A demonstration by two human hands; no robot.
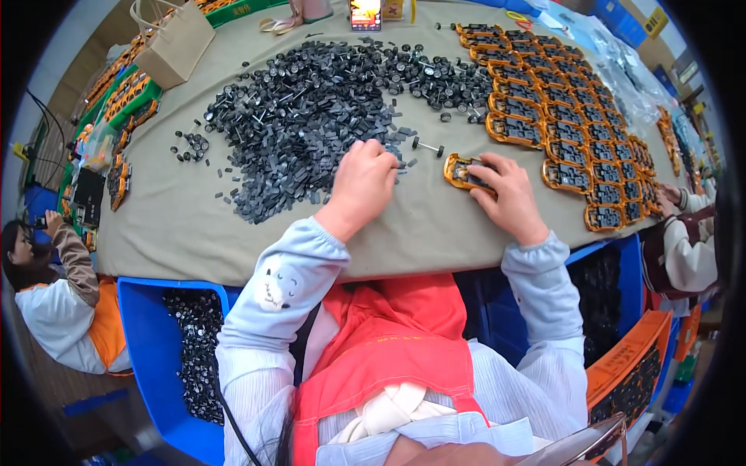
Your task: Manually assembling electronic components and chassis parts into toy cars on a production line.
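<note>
My left hand (362, 185) rests knuckles-up at the near edge of a big heap of small black parts (311, 109), its fingers curled down into the pieces; whether it holds any is hidden. My right hand (507, 194) grips an orange toy-car base with a black insert (460, 171), pressed flat on the grey table cloth (194, 225). A loose black wheel axle (428, 146) lies just beyond, between both hands.
Several rows of finished orange bases (575, 116) cover the right of the table. A paper bag (175, 43) stands far left. Blue bins with black parts (186, 342) sit below the table edge. Other people work at left (54, 303) and right (688, 233).
</note>
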